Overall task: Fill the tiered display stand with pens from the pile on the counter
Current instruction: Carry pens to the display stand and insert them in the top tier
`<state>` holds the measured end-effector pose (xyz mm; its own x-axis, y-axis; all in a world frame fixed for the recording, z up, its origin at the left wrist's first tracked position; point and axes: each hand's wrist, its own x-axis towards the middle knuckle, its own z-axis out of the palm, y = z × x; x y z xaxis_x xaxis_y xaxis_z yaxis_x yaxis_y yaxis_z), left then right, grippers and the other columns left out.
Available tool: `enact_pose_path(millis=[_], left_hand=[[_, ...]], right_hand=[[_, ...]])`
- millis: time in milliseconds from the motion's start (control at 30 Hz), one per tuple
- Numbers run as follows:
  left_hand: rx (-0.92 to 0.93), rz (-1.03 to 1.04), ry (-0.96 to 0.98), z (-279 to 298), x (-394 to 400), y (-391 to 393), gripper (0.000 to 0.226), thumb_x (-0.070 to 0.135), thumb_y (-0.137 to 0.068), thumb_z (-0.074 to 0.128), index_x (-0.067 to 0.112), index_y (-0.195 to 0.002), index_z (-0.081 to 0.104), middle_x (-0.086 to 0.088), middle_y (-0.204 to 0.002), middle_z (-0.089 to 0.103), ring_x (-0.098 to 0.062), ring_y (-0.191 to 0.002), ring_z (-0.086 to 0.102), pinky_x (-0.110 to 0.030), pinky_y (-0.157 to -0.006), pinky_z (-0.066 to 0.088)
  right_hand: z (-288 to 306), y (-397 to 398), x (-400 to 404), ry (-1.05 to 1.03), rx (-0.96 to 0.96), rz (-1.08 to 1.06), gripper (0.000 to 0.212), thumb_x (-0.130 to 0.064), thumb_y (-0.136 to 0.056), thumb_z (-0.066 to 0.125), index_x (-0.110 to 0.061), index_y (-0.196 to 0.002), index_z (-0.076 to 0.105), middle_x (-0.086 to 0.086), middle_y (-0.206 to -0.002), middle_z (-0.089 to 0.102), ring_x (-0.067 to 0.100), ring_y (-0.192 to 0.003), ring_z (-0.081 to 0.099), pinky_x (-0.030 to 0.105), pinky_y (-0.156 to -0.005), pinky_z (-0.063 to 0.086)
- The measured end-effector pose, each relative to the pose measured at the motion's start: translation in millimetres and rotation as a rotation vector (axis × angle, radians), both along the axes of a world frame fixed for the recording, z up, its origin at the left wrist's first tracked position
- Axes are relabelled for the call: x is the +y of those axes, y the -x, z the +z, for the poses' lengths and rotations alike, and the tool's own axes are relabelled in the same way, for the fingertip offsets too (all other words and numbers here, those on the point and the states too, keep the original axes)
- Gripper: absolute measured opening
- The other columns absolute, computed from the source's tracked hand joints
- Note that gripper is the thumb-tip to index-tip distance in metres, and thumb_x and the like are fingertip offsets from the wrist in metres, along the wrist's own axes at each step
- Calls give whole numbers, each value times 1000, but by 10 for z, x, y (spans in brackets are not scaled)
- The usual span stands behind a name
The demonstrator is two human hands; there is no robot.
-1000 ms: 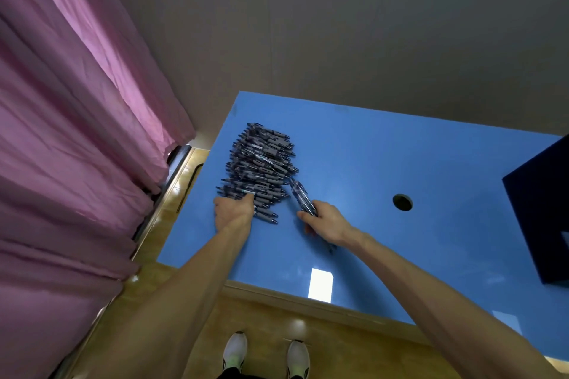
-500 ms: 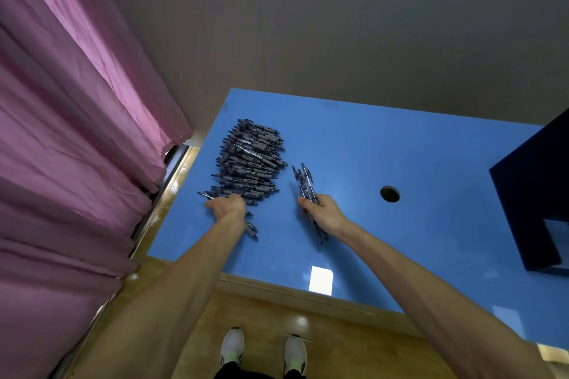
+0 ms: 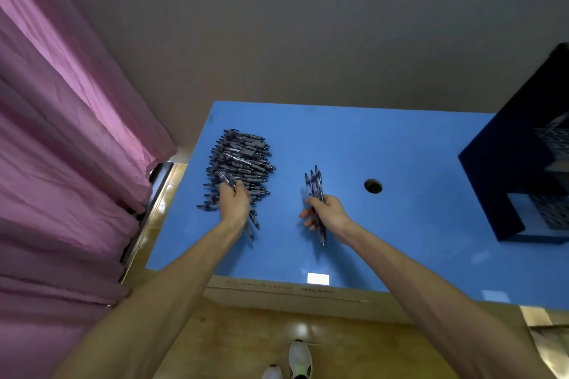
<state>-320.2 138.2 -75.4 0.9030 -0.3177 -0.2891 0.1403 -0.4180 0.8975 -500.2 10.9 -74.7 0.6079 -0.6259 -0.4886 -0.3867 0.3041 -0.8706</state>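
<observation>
The right hand (image 3: 331,214) is curling its fingers (image 3: 308,218) round a small bundle of pens (image 3: 315,191), lifted above the blue counter (image 3: 400,224). The left hand (image 3: 235,203) is gripping several pens at the near edge of the pile (image 3: 241,163). The dark display stand (image 3: 529,163) is standing far right.

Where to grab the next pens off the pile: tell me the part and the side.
Take the near-edge pens by their barrels, from above. The pile lies flat on the counter, its loose ends toward the left hand; the right hand holds a bundle.
</observation>
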Motion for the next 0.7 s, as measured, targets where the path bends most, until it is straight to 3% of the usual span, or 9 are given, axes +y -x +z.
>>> enact_pose_path(millis=[167,267,333,467,700], left_hand=[[83,-158,61,208,-27,40,14,22,-112,37,13,-123,36,-10,-68,52,-22,-58,54,-34,-58,51],[108,-308,132,363,-195,259,14,22,-111,41,10,-105,43,-6,-73,49,-16,-56,43,-28,-50,44],[136,-398,188,494,-409,485,16,22,-110,44,8,-104,48,-5,-79,56,-15,-56,45,-26,-50,42],[189,-585,277,832,-842,1013,17,21,-109,46,5,-106,52,-10,-86,66,-16,-55,56,-26,-52,51],[50,-755,342,1336,-1481,1950,23,27,-110,41,10,-97,47,-8,-75,58,-20,-58,53,-34,-54,55]], right_hand=[[155,164,57,67,-2,-162,18,-19,-103,48,-9,-88,46,15,-67,64,27,-49,57,33,-50,49],[271,391,35,116,2,-264,19,-19,-101,51,-10,-84,49,12,-65,62,23,-48,56,31,-48,49],[368,615,-28,121,0,-335,19,-19,-100,54,-11,-83,50,10,-66,59,19,-48,55,30,-48,49],[610,1135,-224,196,1,-389,19,-19,-100,57,-12,-84,51,5,-66,55,16,-48,51,30,-48,47],[1130,2170,-775,321,-83,-502,26,-32,-102,57,-12,-86,54,4,-64,58,18,-55,55,35,-57,52]])
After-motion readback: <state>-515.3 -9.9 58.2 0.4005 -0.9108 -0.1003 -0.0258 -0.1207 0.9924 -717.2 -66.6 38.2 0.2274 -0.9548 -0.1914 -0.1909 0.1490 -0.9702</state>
